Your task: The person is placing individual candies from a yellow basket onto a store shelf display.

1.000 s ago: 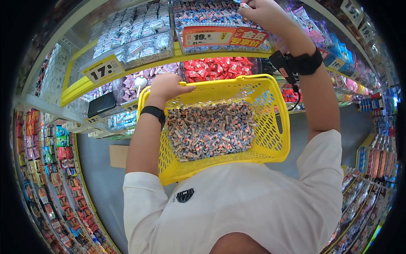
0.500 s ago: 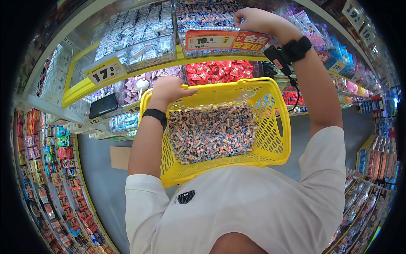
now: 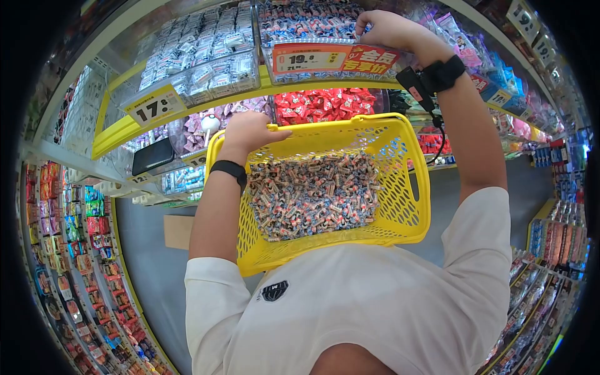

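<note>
Gripping the yellow basket [image 3: 331, 124] at its far left rim is the left hand [image 3: 251, 132]; candies [image 3: 312, 197] lie inside. The right hand [image 3: 390, 30] curls its fingers by far blue-wrapped sweets [image 3: 306, 25], any hold unclear.

Overall light: bright, even, cool-white; seems to fall from above.
White shirt [image 3: 369, 294]: pale and evenly lit, soft grey shading at the sleeve folds.
Yellow basket [image 3: 337, 127]: saturated colour, gentle shading inside; no hard shadow.
Wrapped sweets [image 3: 315, 197]: small glints; print too fine to read.
Clear bin front [image 3: 225, 72]: pale reflections on the plastic.
Phone [image 3: 153, 156]: dark screen.
Price card [image 3: 154, 106]: large numerals sharp, small lettering lost.
Side shelves [image 3: 75, 262]: bowed by the wide lens, detail softening outward.
Right margin: bluish-white glare, green streak lower down.
Corners: black vignette.
</note>
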A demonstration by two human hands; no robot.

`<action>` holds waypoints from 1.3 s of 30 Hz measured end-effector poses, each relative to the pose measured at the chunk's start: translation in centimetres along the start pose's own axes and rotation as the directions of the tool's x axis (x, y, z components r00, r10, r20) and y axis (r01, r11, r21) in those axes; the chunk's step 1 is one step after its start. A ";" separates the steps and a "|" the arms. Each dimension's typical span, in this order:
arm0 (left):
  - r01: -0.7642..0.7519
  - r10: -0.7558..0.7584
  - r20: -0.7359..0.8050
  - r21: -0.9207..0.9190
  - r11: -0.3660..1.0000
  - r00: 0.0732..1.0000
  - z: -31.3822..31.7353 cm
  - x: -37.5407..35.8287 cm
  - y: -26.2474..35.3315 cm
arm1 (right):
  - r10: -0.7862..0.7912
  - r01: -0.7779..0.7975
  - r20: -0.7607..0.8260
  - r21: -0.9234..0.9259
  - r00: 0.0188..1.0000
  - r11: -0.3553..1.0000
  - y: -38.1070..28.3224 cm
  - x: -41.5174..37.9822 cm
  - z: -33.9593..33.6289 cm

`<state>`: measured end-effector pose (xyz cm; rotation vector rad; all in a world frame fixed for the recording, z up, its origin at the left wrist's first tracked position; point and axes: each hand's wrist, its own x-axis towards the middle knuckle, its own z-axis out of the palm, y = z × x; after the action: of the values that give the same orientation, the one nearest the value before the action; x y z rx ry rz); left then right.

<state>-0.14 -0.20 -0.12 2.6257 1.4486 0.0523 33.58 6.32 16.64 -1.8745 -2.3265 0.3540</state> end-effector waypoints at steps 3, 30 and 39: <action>-0.007 0.007 -0.007 -0.001 1.000 1.000 0.0 0.0 0.0 | 0.002 -0.002 0.005 0.024 1.000 1.000 -0.4 -0.3 0.0; -0.006 0.006 -0.021 -0.003 1.000 1.000 0.1 -0.1 -0.1 | -0.093 0.077 0.159 0.104 0.983 0.992 -5.3 -0.8 -1.3; -0.006 0.006 -0.028 0.009 1.000 1.000 0.2 -0.1 -0.1 | 0.068 -0.070 0.063 0.025 0.996 0.997 -4.6 -1.1 -1.7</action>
<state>-0.25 -0.25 -0.30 2.6463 1.4531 0.0836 29.92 4.47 19.53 -1.9617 -2.2872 0.4557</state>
